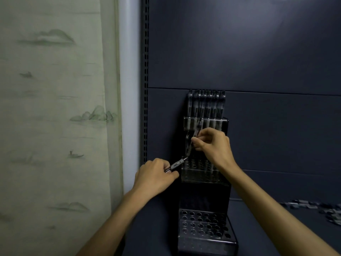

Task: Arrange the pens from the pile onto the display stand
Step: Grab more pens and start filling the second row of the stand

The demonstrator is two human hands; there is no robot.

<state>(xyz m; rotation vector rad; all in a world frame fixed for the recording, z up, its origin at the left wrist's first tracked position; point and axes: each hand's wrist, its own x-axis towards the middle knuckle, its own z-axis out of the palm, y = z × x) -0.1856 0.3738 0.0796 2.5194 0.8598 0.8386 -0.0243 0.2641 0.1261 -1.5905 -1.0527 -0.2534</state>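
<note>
A tall black tiered display stand (pixel 204 194) leans against a dark blue shelf wall. Its top tier holds a row of dark pens (pixel 206 104) standing upright. My right hand (pixel 214 145) pinches a pen (pixel 196 130) upright over the left side of the middle tier, beside another pen standing there. My left hand (pixel 156 175) grips a grey pen (pixel 178 164), its tip pointing at the middle tier's left holes. The lowest tier (pixel 204 225) shows open holes. The pile of pens (pixel 317 209) lies on the shelf at the far right.
A pale curtain with a green landscape print (pixel 55 117) hangs on the left. A perforated shelf upright (pixel 145 80) runs vertically beside the stand. The dark blue shelf board (pixel 258 237) extends to the right of the stand.
</note>
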